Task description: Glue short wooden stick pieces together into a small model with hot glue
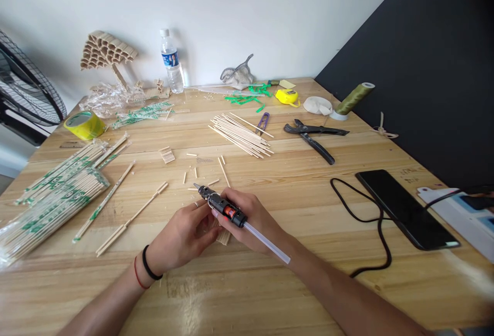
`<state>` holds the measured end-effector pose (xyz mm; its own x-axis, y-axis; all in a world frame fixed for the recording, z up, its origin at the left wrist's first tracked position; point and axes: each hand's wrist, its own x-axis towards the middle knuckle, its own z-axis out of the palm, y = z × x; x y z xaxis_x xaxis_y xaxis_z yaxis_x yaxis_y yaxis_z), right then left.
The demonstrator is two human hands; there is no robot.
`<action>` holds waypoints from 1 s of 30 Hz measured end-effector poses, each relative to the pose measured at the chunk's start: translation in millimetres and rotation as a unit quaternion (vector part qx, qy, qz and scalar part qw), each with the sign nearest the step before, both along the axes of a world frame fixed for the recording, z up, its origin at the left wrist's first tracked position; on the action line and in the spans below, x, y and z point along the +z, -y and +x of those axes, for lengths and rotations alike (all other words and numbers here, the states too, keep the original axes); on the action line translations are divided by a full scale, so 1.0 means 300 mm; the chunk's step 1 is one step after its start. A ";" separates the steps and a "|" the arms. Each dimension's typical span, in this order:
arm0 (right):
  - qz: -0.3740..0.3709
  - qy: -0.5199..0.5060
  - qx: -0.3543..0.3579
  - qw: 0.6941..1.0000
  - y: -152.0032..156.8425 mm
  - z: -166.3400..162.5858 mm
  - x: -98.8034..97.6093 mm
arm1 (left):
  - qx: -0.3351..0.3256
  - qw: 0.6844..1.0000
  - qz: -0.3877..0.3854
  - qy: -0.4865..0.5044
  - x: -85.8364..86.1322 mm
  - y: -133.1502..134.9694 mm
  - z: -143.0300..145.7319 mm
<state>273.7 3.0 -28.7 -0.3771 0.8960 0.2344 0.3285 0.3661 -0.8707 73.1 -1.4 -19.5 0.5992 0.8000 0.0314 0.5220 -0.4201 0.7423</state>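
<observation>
My right hand (254,220) is wrapped round a black hot glue gun (216,203), its nozzle aimed up and to the left. A clear glue stick (268,243) sticks out of the gun's back end. My left hand (185,233) is beside it, fingers curled in by the gun; what they hold is hidden. Part of a small piece of joined sticks (223,236) shows below, between the hands. Short cut stick pieces (195,172) lie just beyond, with a small flat raft of sticks (166,155) to their left.
Loose sticks (243,136), purple thread snips (263,122) and black pliers (314,135) lie farther back. Wrapped chopsticks (65,192) and yellow tape (85,125) are left. A phone (405,207) with a cable lies right. A bottle (171,63) and stick model (106,50) stand behind.
</observation>
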 end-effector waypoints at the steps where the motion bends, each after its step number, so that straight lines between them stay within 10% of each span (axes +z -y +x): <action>1: 0.001 0.001 0.000 1.000 0.000 0.000 -0.001 | 0.000 1.000 -0.001 0.001 0.001 0.000 0.000; 30: -0.002 -0.052 -0.015 0.999 0.012 0.001 0.006 | 0.010 1.000 -0.020 -0.009 0.001 0.000 0.002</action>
<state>274.2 -0.5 -26.8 -0.3232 0.9076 0.2679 0.2481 0.3544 -0.9016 73.6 -1.5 -19.2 0.5826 0.8127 -0.0112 0.5434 -0.3792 0.7490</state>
